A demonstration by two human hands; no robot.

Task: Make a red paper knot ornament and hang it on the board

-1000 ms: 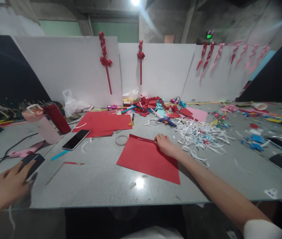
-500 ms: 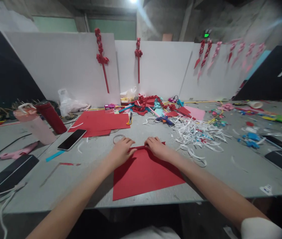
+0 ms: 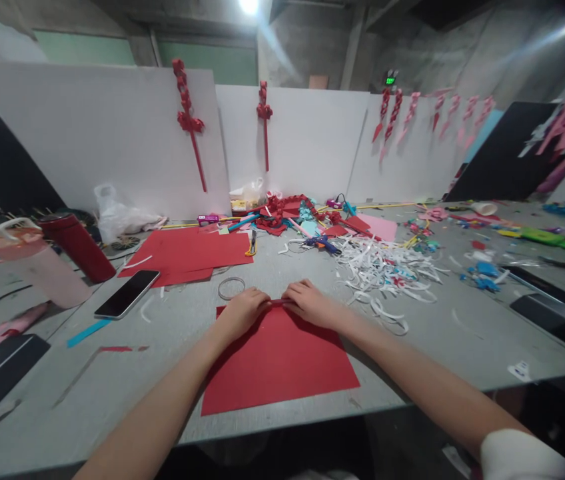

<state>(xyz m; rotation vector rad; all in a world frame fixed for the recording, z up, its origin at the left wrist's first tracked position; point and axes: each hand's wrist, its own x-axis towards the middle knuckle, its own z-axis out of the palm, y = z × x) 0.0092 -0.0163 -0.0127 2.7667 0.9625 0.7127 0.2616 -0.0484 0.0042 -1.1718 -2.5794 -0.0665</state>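
Note:
A red paper sheet (image 3: 282, 360) lies in front of me near the table's front edge, its far edge rolled or folded into a narrow strip. My left hand (image 3: 246, 310) is closed on that far edge, left of its middle. Close beside it on the right, my right hand (image 3: 310, 303) grips the same edge, fingers curled over. A short piece of the rolled edge shows between the hands. Just beyond my left hand lies a roll of tape or thin ring (image 3: 231, 288).
Left: a phone (image 3: 127, 294), red sheets (image 3: 187, 253), a red flask (image 3: 80, 247), a pale bottle (image 3: 45, 270) and a cutter (image 3: 252, 244). Right: white paper strips (image 3: 387, 267) and a glue gun (image 3: 323, 244). Red paper chains (image 3: 190, 123) hang on white boards behind.
The view has turned slightly right. My left hand has moved right along the sheet's far edge, and both hands are now nearer each other.

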